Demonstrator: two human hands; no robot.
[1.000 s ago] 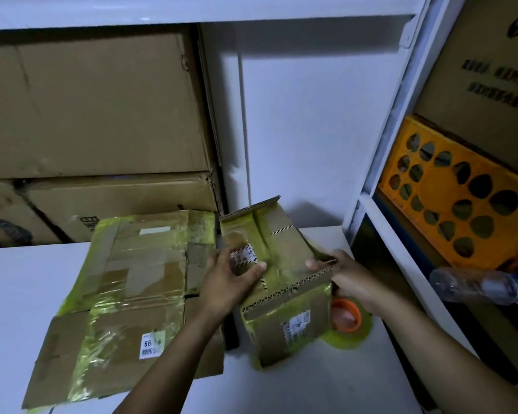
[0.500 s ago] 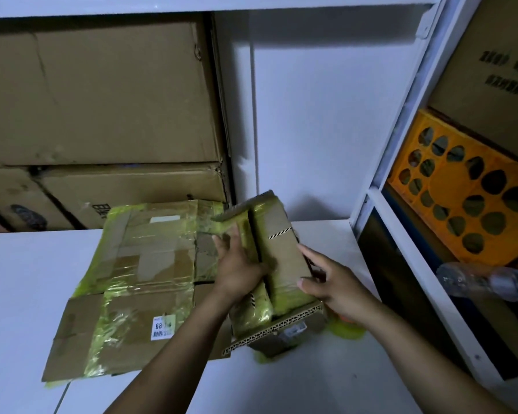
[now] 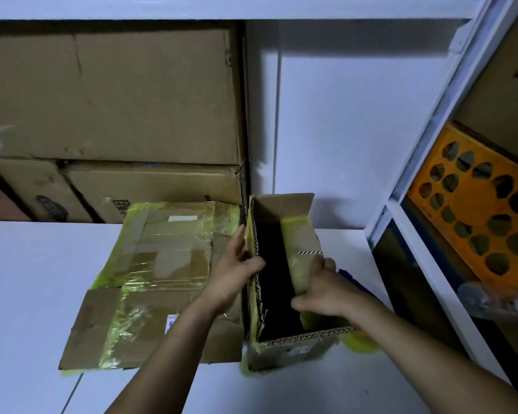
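- The single camera rides on the person's head and faces forward and down onto the white bench (image 3: 27, 294).
- It is near: the left hand (image 3: 235, 282) and right hand (image 3: 326, 291) sit low in the middle, with both forearms running in from the bottom edge.
- It looks from above into the open box (image 3: 284, 343), so the dark inside shows.
- The wide lens also takes in the stacked cartons (image 3: 117, 94) at the back left and the orange crate (image 3: 476, 234) at the right edge, and it bends the white shelf post (image 3: 449, 100).
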